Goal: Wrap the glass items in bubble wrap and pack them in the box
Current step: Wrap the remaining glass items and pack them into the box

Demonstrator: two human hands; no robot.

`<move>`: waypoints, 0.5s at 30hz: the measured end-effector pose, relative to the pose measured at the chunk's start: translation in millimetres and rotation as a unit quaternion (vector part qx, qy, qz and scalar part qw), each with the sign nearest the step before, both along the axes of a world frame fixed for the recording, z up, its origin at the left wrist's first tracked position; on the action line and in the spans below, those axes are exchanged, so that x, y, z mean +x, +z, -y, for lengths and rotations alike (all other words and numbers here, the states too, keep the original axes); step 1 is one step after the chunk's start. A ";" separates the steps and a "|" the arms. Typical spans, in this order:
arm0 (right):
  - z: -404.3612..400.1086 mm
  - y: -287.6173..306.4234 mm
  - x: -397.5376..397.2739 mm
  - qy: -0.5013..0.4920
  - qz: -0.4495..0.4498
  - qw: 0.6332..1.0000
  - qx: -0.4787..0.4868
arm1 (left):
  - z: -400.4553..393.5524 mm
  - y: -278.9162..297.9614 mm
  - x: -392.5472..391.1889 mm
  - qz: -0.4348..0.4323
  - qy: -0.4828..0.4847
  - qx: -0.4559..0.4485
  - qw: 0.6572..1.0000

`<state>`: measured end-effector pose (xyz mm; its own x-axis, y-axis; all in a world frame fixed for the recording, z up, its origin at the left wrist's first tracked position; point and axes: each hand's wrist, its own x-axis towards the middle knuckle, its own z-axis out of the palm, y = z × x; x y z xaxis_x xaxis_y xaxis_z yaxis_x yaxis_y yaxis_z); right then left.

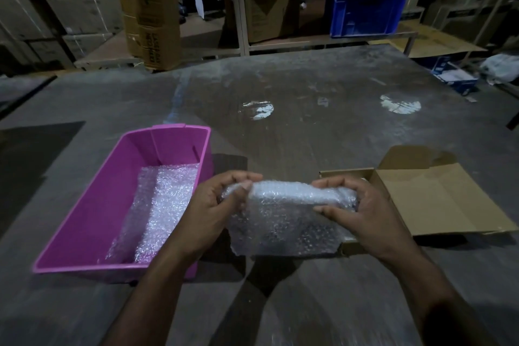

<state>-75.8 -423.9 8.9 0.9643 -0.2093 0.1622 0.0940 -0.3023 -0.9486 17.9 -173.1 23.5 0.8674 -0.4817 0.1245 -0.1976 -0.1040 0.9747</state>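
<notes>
Both hands are on a bubble-wrapped bundle [286, 205] at lower centre of the frame, held above the grey table [309, 98]. Left hand [207, 205] pinches one end, right hand [362, 208] curls round the other, with a loose flap of wrap hanging below. Can't really see what's inside. Pink plastic tub [92, 205] with more bubble wrap [160, 205] sits at left, open cardboard box [438, 199] at right.

A bundle of bubble wrap [283, 213] is held up just left of the open cardboard box [432, 199]; the item inside is hidden.
</notes>
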 end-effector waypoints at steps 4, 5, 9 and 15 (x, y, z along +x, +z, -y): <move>3.5 -4.5 5.7 -0.014 0.024 0.999 -0.034 | 2.1 -3.6 -0.1 0.019 0.004 0.022 1.000; 4.6 -5.2 6.4 -0.010 0.029 0.998 -0.046 | 2.5 -4.4 1.0 0.039 0.015 0.022 0.999; 6.0 -2.9 6.3 -0.015 0.025 0.998 -0.057 | 0.2 -6.6 6.4 0.106 0.036 0.026 0.993; 5.0 -2.2 4.9 -0.002 0.023 1.000 -0.014 | 3.3 -2.7 0.8 0.006 0.028 -0.014 0.999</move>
